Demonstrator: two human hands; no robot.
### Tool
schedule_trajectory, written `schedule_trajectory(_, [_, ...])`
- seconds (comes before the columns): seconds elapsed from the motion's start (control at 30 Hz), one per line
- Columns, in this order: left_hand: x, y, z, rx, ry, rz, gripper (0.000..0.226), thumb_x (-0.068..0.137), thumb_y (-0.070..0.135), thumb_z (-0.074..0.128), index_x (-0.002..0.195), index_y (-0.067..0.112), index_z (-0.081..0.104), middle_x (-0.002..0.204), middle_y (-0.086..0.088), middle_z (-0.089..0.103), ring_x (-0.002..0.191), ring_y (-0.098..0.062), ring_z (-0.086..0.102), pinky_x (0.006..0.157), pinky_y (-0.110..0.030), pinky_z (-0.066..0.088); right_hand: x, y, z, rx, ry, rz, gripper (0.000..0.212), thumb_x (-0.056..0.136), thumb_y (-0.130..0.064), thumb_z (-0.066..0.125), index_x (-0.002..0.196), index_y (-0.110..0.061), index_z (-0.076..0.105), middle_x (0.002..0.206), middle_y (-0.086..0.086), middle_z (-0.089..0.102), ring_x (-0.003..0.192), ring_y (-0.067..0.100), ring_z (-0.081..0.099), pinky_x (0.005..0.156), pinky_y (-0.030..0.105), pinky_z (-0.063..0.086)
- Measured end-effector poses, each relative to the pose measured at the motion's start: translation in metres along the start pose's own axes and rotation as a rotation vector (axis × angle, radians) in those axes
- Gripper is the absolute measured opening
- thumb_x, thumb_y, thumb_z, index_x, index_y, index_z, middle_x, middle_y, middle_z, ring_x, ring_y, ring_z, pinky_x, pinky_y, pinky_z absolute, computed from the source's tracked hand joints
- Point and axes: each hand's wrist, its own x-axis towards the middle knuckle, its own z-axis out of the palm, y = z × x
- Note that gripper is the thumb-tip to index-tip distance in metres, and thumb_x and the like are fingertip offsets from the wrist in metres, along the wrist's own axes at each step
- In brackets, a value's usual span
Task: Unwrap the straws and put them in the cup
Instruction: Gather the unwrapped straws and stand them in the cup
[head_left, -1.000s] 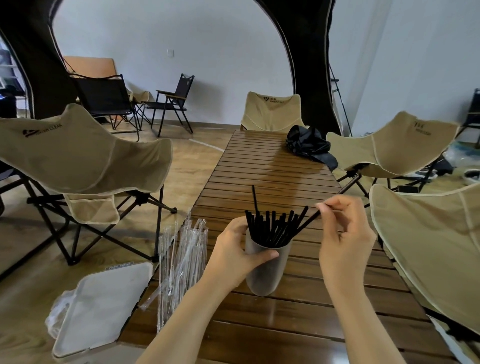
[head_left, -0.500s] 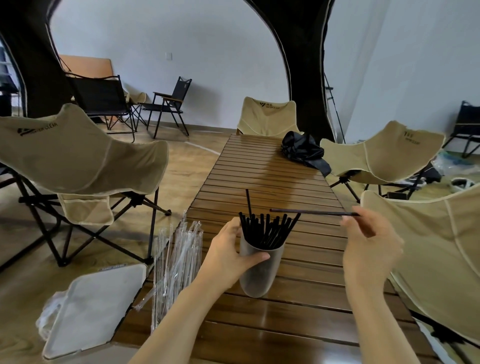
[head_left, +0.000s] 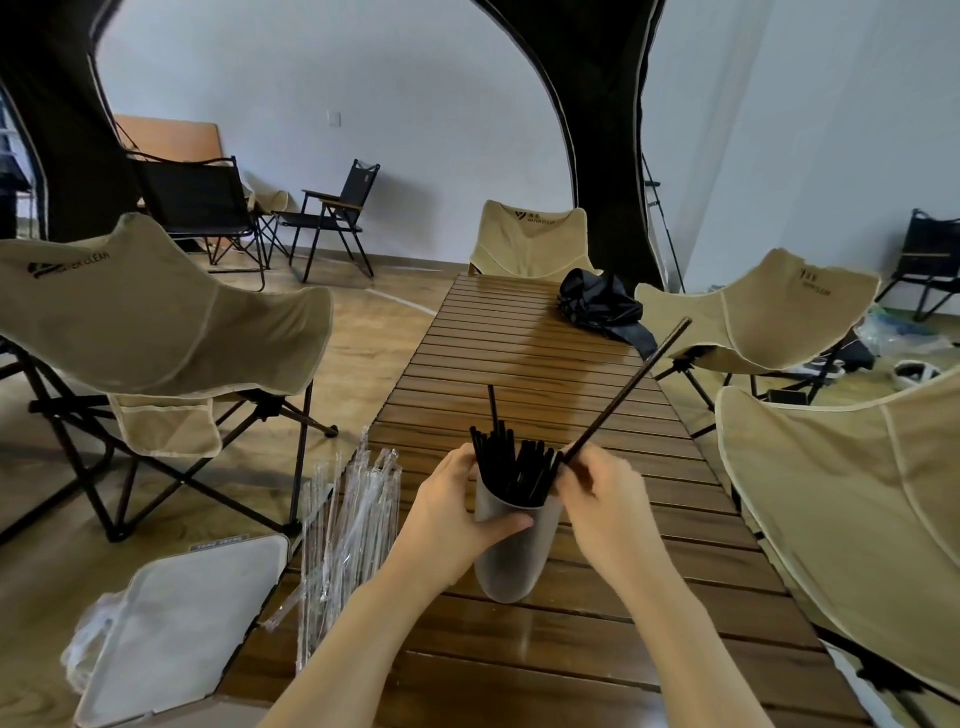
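Note:
A frosted grey cup (head_left: 511, 553) stands on the slatted wooden table (head_left: 545, 364), tilted a little, with several black straws (head_left: 511, 467) bunched in it. My left hand (head_left: 452, 512) grips the cup near its rim. My right hand (head_left: 605, 499) pinches the lower end of one long black straw (head_left: 631, 387) at the cup's right rim; the straw slants up and to the right. A heap of clear wrapped straws and wrappers (head_left: 348, 530) lies at the table's left edge.
A white lidded bin (head_left: 182, 629) with a plastic bag sits low left, beside the table. A black bag (head_left: 597, 304) lies at the table's far end. Beige folding chairs (head_left: 156, 322) stand left, right and at the far end.
My right hand has swung the single straw from level over the cup to slanting upward, and has come in against the cup's right rim. The left hand keeps its grip on the cup.

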Motion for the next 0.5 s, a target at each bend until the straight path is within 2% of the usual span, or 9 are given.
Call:
schedule_trajectory(0.07, [0.000,0.000,-0.001,0.019,-0.002,0.012,0.063,0.067,0.038,0.082,0.122,0.039,0.051,0.121,0.021,0.058,0.114,0.009,0.050,0.084,0.000,0.036,-0.002,0.001,0.004,0.039,-0.029,0.047,0.013,0.091,-0.014,0.056,0.102,-0.020,0.059,0.093,-0.009,0.061,0.084,-0.003,0.058,0.063,0.002,0.043])
schedule_trajectory(0.13, [0.000,0.002,-0.002,0.031,0.010,0.015,0.061,0.068,0.040,0.081,0.119,0.042,0.049,0.119,0.023,0.058,0.112,0.011,0.050,0.084,-0.001,0.037,0.000,0.000,0.005,0.091,0.005,0.057,0.024,0.089,-0.017,0.060,0.112,-0.020,0.055,0.100,-0.007,0.061,0.094,0.004,0.060,0.067,0.004,0.044])
schedule_trajectory(0.23, [0.000,0.005,-0.004,0.026,0.027,-0.011,0.057,0.070,0.040,0.080,0.116,0.047,0.046,0.117,0.026,0.058,0.110,0.011,0.051,0.088,-0.008,0.039,0.002,-0.006,0.000,0.135,0.134,-0.037,0.037,0.089,-0.028,0.056,0.124,-0.019,0.045,0.091,-0.006,0.059,0.084,0.003,0.059,0.072,0.015,0.048])
schedule_trajectory(0.3, [-0.001,0.007,-0.006,0.029,0.028,-0.028,0.053,0.071,0.040,0.078,0.108,0.053,0.043,0.113,0.031,0.056,0.110,0.014,0.049,0.084,-0.005,0.037,0.001,-0.010,-0.003,0.235,0.206,-0.099,0.048,0.092,-0.038,0.043,0.135,-0.019,0.037,0.092,-0.004,0.058,0.083,0.000,0.057,0.077,0.010,0.045])
schedule_trajectory(0.33, [-0.001,0.008,-0.006,0.025,0.026,-0.033,0.052,0.072,0.040,0.078,0.106,0.054,0.042,0.111,0.033,0.055,0.108,0.017,0.047,0.081,-0.003,0.036,0.001,-0.010,-0.004,0.271,0.225,-0.124,0.053,0.093,-0.040,0.038,0.141,-0.020,0.031,0.099,-0.005,0.058,0.086,-0.003,0.055,0.079,0.005,0.041])
schedule_trajectory(0.43, [-0.001,0.010,-0.007,-0.006,0.023,-0.039,0.053,0.072,0.037,0.079,0.106,0.051,0.041,0.107,0.037,0.053,0.104,0.027,0.043,0.076,0.000,0.037,-0.001,-0.012,-0.004,0.278,0.210,-0.207,0.049,0.100,-0.038,0.028,0.147,-0.031,0.022,0.130,-0.011,0.051,0.117,-0.010,0.045,0.092,0.000,0.030])
schedule_trajectory(0.5, [-0.001,0.010,-0.007,-0.025,0.032,-0.037,0.058,0.071,0.036,0.080,0.112,0.047,0.042,0.110,0.034,0.054,0.105,0.026,0.043,0.076,-0.001,0.038,-0.001,-0.012,-0.004,0.267,0.198,-0.278,0.047,0.100,-0.031,0.029,0.146,-0.031,0.026,0.137,-0.012,0.048,0.128,-0.007,0.038,0.101,0.004,0.027])
